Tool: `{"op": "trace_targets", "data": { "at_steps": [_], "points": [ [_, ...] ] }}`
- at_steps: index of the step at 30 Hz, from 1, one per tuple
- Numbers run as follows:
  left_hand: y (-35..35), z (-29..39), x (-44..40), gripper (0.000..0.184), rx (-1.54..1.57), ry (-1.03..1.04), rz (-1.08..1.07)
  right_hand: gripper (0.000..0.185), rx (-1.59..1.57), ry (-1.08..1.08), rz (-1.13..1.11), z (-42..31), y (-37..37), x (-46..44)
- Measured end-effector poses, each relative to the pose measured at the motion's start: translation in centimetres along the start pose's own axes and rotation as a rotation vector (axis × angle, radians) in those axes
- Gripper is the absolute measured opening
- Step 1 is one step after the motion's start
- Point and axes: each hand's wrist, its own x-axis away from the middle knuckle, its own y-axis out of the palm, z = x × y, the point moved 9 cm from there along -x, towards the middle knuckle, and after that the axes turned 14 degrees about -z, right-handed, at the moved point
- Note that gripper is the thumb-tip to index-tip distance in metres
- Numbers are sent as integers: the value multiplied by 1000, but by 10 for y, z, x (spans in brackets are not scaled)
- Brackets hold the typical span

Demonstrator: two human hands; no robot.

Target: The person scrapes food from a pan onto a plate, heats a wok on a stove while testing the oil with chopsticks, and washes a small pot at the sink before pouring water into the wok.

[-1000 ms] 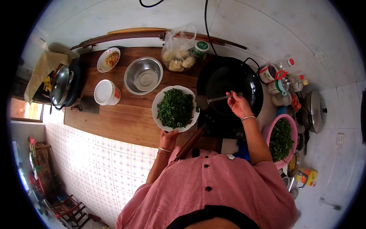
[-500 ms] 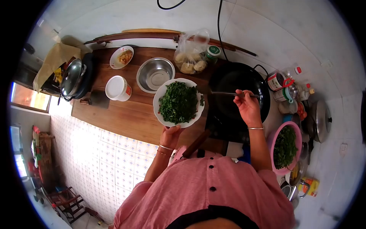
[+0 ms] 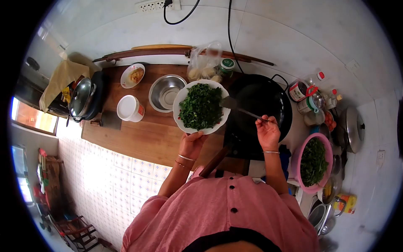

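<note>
Above the wooden worktop (image 3: 145, 134), near its front edge, a white plate (image 3: 179, 119) of chopped greens (image 3: 200, 107) is gripped by the left hand (image 3: 192, 145) — a spatula (image 3: 229, 103), blade over the plate's right edge, is pinched above a black wok (image 3: 264, 94) by the right hand (image 3: 268, 133)

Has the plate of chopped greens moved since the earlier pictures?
Yes: judged against the metal bowl on the counter, the plate has shifted up the picture, toward the plastic bag, whose lower edge it now overlaps.
</note>
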Motion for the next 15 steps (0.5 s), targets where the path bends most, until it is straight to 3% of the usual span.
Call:
{"op": "trace_targets", "data": {
  "at_steps": [15],
  "points": [
    [18,5,6,47,-25,-61,-32,9,-82,-114,153,3,-33,36]
  ]
}}
